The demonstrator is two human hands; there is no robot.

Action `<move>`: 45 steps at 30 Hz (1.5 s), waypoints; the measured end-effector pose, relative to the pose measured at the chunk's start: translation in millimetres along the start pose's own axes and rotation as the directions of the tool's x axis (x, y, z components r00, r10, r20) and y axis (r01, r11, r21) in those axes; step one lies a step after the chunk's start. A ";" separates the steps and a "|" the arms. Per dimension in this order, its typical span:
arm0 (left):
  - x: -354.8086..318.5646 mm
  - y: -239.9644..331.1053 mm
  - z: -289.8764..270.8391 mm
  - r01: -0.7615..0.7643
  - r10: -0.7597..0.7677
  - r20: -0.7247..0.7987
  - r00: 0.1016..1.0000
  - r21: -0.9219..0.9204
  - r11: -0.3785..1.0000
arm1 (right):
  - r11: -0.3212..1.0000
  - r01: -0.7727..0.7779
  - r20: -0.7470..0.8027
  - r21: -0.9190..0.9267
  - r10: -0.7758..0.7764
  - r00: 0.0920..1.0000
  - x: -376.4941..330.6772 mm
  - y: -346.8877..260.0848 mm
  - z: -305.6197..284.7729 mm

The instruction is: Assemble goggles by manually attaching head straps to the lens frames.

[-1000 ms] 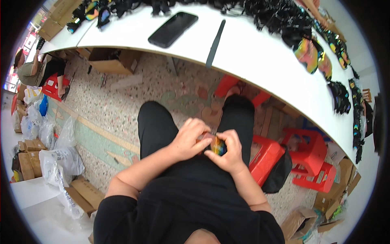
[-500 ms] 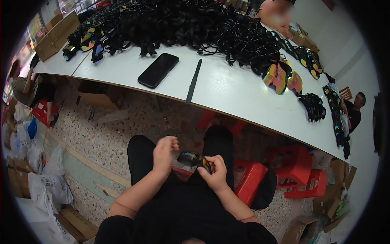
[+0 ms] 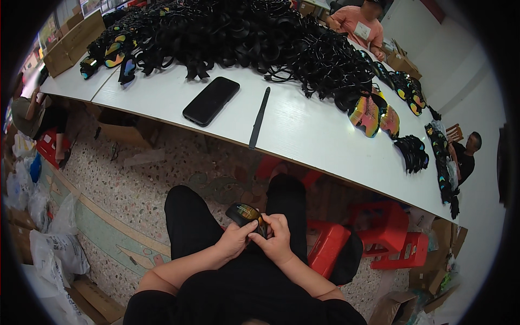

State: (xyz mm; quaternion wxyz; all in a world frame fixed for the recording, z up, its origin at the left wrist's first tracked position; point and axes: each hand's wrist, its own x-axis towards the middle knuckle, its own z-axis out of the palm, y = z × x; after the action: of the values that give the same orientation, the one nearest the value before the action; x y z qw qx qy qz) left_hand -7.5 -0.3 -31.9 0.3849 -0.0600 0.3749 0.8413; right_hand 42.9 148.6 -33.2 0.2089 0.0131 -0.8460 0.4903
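Observation:
Above my lap I hold a piece of black-framed eyewear point(image 3: 242, 212) with an orange-gold mirrored lens; whether it is sunglasses or goggles I cannot tell. My left hand point(image 3: 234, 240) grips its near side, the thumb pressed by the lens. At its right end, my right hand point(image 3: 276, 238) is closed with thumb and fingers pinched together. The two hands almost touch, and the fingers hide part of the frame. Beyond them on the white table point(image 3: 303, 135) lie a black phone point(image 3: 211, 101) and a slim dark tool point(image 3: 260, 118) at the front edge.
A large heap of black eyewear parts point(image 3: 227, 38) covers the table's far side. Mirrored lens pieces point(image 3: 366, 115) and a black bundle point(image 3: 411, 153) lie to the right. Red stools point(image 3: 379, 225) stand at my right, plastic bags point(image 3: 59, 252) at my left. Other people point(image 3: 360, 24) sit around the table.
My left hand, raised and apart before, has come down onto the eyewear. The eyewear has shifted slightly left, and my right hand has moved left and lower. The view has tilted a little.

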 end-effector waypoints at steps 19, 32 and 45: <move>1.6 30.6 -25.9 0.169 -0.165 -0.089 0.982 0.033 0.985 | 0.937 0.105 -0.317 -0.333 -0.216 0.923 302.7 8.1 -107.9; -0.7 36.1 -31.7 0.114 -0.107 -0.137 0.985 0.047 0.992 | 0.815 -0.300 -0.474 -0.495 0.036 0.880 372.0 38.1 -115.9; 13.9 37.2 0.8 -0.079 0.074 0.082 0.994 0.060 0.995 | 0.996 0.083 0.031 -0.042 -0.081 0.996 66.8 -42.2 -36.0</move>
State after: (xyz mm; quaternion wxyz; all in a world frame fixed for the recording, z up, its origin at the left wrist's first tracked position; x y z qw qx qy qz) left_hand -42.9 -7.2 -15.1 0.3689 0.0003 0.3876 0.8448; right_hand 3.7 169.0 41.6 0.2166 0.0504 -0.8582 0.4626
